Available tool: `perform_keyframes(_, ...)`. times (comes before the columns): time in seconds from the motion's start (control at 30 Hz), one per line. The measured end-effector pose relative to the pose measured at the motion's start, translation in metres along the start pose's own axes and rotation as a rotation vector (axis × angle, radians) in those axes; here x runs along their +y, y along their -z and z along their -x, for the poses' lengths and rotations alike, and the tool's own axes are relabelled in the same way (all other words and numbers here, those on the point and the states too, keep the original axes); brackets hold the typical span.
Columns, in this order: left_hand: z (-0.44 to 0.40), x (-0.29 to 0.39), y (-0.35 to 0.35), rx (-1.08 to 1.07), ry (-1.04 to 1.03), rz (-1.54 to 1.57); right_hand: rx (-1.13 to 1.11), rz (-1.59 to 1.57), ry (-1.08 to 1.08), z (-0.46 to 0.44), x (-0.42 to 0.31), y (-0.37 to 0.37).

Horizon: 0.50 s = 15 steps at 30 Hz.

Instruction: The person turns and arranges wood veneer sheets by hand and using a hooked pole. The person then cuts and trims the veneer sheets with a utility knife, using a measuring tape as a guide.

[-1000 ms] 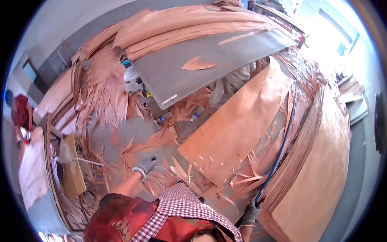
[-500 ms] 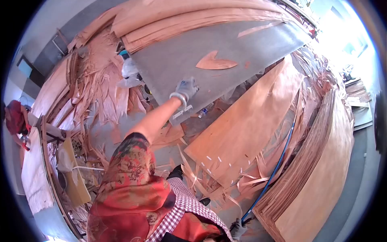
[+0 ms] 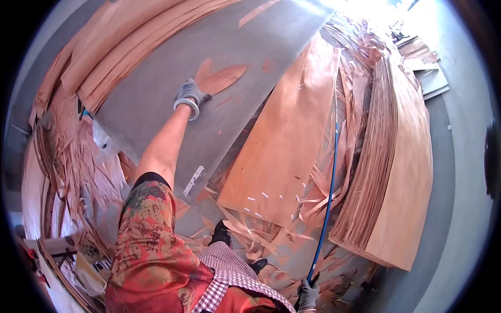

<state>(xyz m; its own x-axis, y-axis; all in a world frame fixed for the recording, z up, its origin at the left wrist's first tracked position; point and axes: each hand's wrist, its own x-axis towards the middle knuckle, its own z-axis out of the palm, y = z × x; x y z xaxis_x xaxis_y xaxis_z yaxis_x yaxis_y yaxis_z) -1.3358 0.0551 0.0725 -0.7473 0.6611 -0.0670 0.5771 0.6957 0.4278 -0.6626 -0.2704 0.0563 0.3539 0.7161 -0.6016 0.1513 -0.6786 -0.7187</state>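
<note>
1. Looks to be at the step of reaching for the torn scrap with the gloved left hand, with a long, straight arm over the grey table.
2. See the scrap lying flat on the table, right by the left fingers and maybe under them.
3. Cannot tell about the left grip: maybe pinching the scrap, maybe only touching the table beside it, with fingertips too hidden to show.
4. Holding tight to the blue stick with the gloved right hand, down at the end near the body. Runs up and away from there, between the big wood sheet and the tall wood stack.
5. To lift so thin a bit, would need to slip fingertips under an edge and pinch softly, so as not to rip it. Would also need to mind the stick, so as not to bump the sheet.
6. Now for writing: spot a white label near the close corner of the table. Has dark marks, but too small and blurry to read.
7. See little white bits low on the sheet, with no words to read.
8. Cannot find any brand name on the stick or the checked apron.
</note>
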Motion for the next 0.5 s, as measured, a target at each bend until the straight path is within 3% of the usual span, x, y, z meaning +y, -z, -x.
perform_keyframes(0.13,-0.018,-0.018,-0.038,0.048,-0.126,0.081,-0.066,-0.043,-0.051,-0.001,0.005,-0.013)
perform_keyframes(0.23,0.057,0.004,-0.041,0.062,-0.353,-0.001,-0.07,-0.045,-0.102,-0.006,0.014,-0.007)
perform_keyframes(0.27,0.114,0.014,-0.026,0.362,-0.806,0.143,-0.083,-0.056,-0.114,-0.01,0.017,-0.003)
perform_keyframes(0.3,0.169,0.011,-0.035,0.45,-0.95,0.091,-0.095,-0.064,-0.128,-0.014,0.022,0.002)
perform_keyframes(0.37,0.279,0.016,0.003,-0.093,-1.001,0.137,-0.085,-0.076,-0.101,-0.024,0.045,0.019)
perform_keyframes(0.43,0.353,-0.074,-0.07,-0.325,-0.848,-0.044,-0.021,-0.104,-0.031,-0.022,0.041,0.026)
perform_keyframes(0.47,0.389,-0.107,-0.073,-0.483,-0.704,-0.167,0.011,-0.12,0.001,-0.022,0.042,0.031)
perform_keyframes(0.5,0.427,-0.201,-0.121,-0.613,-0.554,-0.289,0.016,-0.121,-0.022,-0.027,0.056,0.042)
